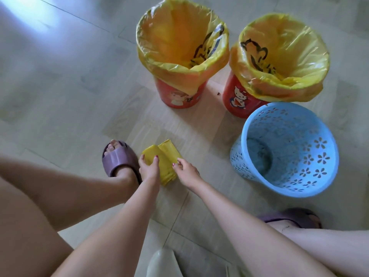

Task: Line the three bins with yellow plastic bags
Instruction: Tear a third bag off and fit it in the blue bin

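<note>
A folded stack of yellow plastic bags (163, 156) lies on the floor in front of me. My left hand (148, 169) grips its left part, thumb and fingers curled over the fold. My right hand (186, 169) pinches the stack's right edge. Two red bins stand at the back: the left red bin (179, 98) and the right red bin (237, 100). Each carries a yellow bag (179, 37) (283, 56) spread over its rim. A blue perforated bin (287, 148) with flower cut-outs stands to the right with no bag in it.
My feet in purple slippers sit left (117, 156) and lower right (291, 216) of the bags. A pale object (161, 262) shows at the bottom edge. Pale wood-pattern floor (60, 96) stretches to the left.
</note>
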